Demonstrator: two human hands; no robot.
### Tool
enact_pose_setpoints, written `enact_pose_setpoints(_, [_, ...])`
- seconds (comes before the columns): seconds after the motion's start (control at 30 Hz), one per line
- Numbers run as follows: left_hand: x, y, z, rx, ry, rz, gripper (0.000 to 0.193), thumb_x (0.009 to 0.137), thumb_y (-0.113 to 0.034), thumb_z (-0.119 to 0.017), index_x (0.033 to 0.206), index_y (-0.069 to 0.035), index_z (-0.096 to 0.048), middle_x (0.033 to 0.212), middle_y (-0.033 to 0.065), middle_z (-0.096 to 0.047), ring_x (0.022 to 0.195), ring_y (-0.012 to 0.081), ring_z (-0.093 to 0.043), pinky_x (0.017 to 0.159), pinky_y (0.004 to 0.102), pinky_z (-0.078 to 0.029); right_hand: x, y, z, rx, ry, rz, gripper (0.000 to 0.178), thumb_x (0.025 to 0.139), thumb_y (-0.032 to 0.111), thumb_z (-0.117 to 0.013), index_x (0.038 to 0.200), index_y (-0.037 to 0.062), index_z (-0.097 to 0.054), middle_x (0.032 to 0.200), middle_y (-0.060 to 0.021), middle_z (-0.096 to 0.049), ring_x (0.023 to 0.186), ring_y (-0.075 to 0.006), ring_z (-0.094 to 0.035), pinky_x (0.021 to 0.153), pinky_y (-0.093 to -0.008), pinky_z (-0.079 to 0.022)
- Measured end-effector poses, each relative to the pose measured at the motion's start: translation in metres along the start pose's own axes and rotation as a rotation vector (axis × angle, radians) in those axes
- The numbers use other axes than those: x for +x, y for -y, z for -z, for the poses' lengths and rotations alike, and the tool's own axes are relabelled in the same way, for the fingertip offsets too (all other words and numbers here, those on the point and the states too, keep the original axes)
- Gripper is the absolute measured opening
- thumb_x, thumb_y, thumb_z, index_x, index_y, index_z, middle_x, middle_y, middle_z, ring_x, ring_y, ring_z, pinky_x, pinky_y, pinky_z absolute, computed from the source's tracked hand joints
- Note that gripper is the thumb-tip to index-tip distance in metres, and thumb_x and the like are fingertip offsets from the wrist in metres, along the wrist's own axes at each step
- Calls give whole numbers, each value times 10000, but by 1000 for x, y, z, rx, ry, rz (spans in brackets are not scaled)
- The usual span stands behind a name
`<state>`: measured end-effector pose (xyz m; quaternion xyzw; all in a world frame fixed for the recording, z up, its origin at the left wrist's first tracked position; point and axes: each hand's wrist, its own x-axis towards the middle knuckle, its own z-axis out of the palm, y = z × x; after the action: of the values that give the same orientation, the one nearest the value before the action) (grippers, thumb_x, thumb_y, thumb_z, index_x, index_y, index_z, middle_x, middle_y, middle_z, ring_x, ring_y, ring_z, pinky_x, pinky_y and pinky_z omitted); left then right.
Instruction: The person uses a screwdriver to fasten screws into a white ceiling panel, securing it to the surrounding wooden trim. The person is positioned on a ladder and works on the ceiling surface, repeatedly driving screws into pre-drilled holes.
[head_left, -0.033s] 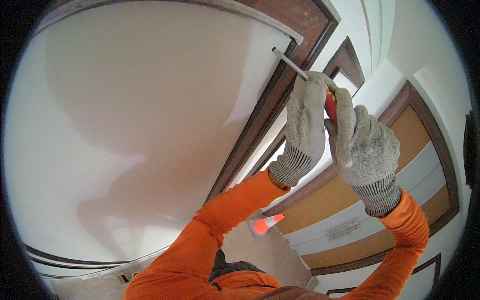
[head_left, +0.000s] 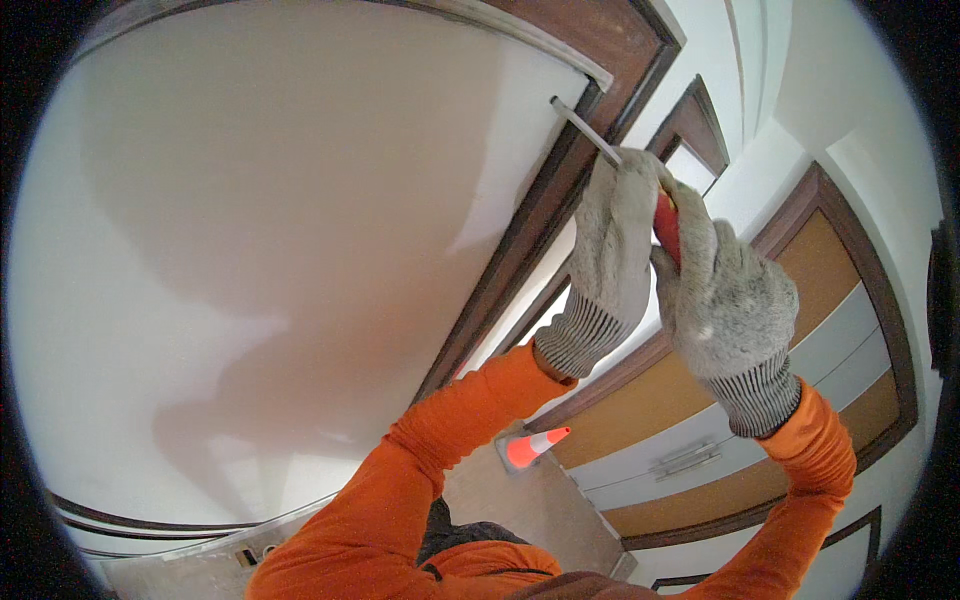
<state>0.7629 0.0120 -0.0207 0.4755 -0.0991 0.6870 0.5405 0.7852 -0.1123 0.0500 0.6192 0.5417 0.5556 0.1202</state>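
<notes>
A screwdriver with a long pale metal shaft (head_left: 588, 131) and a red handle (head_left: 667, 229) is raised at upper centre right. Its dark tip meets a spot on the white wall beside the corner of a brown door frame. My left hand (head_left: 617, 230), in a grey knit glove, is closed around the screwdriver where the shaft enters the handle. My right hand (head_left: 738, 300), gloved alike, grips the handle from the right, with its fingers wrapped over it. What the tip bears on is too small to make out.
The brown door frame (head_left: 520, 235) runs diagonally beside the white wall (head_left: 300, 150), which carries my shadow. Below my arms, an orange and white cone (head_left: 537, 447) stands on the floor. A tan and white panelled door (head_left: 690, 462) with a metal handle is at right.
Both hands and the screwdriver sit very slightly farther right and lower in the picture. My right hand's fingers have turned a little on the handle.
</notes>
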Motion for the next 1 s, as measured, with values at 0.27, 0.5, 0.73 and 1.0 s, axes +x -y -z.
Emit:
enact_pose_setpoints(0.27, [10, -10, 3, -16, 26, -136, 465, 1121, -444, -322, 1060, -52, -564, 987, 100, -649, 946, 185, -647, 877, 332, -536, 16, -23, -3, 1224, 63, -129, 337, 1015, 278, -596, 1201, -3, -579, 690, -149, -608, 640, -329, -625, 565, -397, -501])
enact_pose_setpoints(0.5, [39, 10, -9, -537, 2, 54, 446, 1103, -488, -407, 1041, -87, -592, 937, 33, -617, 883, 122, -629, 802, 287, -544, 12, -31, 40, 170, -83, 60, 506, 1000, 348, -622, 1391, 41, -522, 784, -74, -611, 700, -164, -650, 594, -310, -554])
enact_pose_setpoints(0.73, [28, -15, -11, -633, 58, 173, 404, 1130, -387, -345, 1052, -62, -572, 966, 43, -615, 904, 122, -594, 850, 283, -521, 23, -26, 8, -215, -249, 195, 387, 907, 248, -632, 1222, 40, -547, 779, -63, -588, 640, -188, -646, 494, -355, -510])
enact_pose_setpoints(1.0, [17, 11, 13, -23, 44, -131, 376, 1105, -380, -415, 1169, -54, -590, 1072, 52, -629, 978, 164, -605, 931, 314, -490, 20, -16, -10, 467, -253, 81, 376, 998, 247, -619, 1304, 37, -559, 713, -136, -660, 614, -272, -682, 552, -398, -556])
